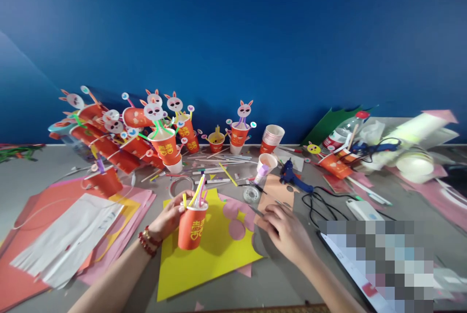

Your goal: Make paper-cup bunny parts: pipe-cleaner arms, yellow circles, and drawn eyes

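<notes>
Just left of centre in the lower half of the frame, the left hand (pixel 170 218) wraps its fingers around the upper part of an orange paper cup (pixel 192 228), closed on it from the left side. The cup stands upright over a yellow sheet (pixel 215 259), mouth up, its long axis near vertical with a slight lean to the right at the top. Several thin straws (pixel 197 191) in yellow, pink and white stick out of its mouth and point up and a little right. A red bead bracelet (pixel 148 241) sits on that wrist.

To the right of centre, the right hand (pixel 286 230) lies palm down on the grey table (pixel 277 284), fingers loosely curled and pointing towards the upper left, resting on the edge of an orange-brown sheet (pixel 275 191). Whether the fingertips pinch anything cannot be told.

Beyond the right hand lie a blue glue gun (pixel 292 176) with its black cord, a roll of clear tape (pixel 251 193) and a small open cup (pixel 266 162). In the upper left of the table stands a crowd of orange cups topped with rabbit faces (pixel 153 111); a stack of cups (pixel 272 139) stands near the middle by the blue wall (pixel 233 36). White and pink paper sheets (pixel 73 235) lie at lower left.
</notes>
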### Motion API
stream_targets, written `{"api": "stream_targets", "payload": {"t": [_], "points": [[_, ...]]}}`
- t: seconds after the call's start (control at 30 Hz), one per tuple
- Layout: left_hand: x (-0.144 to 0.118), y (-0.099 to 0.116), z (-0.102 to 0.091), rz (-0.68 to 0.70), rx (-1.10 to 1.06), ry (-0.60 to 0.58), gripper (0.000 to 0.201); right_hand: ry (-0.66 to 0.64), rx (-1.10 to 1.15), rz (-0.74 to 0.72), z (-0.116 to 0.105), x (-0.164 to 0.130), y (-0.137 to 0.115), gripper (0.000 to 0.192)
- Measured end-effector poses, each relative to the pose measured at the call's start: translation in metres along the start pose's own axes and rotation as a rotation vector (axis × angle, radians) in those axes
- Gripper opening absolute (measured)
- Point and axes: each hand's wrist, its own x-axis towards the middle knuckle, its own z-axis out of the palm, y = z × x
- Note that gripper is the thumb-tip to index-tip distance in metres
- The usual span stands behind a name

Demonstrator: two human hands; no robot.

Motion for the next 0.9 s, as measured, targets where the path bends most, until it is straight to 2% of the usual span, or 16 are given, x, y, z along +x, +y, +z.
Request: {"api": "stream_targets", "payload": {"t": [0.1,0.27,0.4,0.53,0.63,0.7,0.83,0.9], "points": [[0.0,0.002,0.0,-0.026,0.012,-0.035,0.048,-0.027,0.055,-0.011,0.003,0.018,-0.017,0.023],[0.0,0.001,0.0,-0.049,0.048,-0.101,0.049,-0.187,0.034,-0.113,0.028,0.068,-0.046,0.016],[0.0,0.0,0.001,-0.048,0.07,-0.107,0.049,-0.228,0.027,-0.158,0.05,0.101,-0.044,0.012],[0.0,0.002,0.003,-0.057,0.056,-0.103,0.049,-0.189,-0.014,-0.108,0.051,0.118,-0.031,0.021],[0.001,0.003,0.004,-0.055,0.05,-0.104,0.049,-0.127,-0.023,-0.056,0.04,0.114,-0.031,0.027],[0.001,0.003,0.003,-0.055,0.041,-0.108,0.048,-0.124,0.013,-0.085,0.036,0.101,-0.037,0.027],[0.001,0.002,0.001,-0.051,0.033,-0.1,0.047,-0.257,0.091,-0.313,0.042,0.067,-0.048,0.032],[0.0,0.002,0.0,-0.044,0.046,-0.097,0.047,-0.248,0.036,-0.268,0.046,0.058,-0.047,0.033]]}}
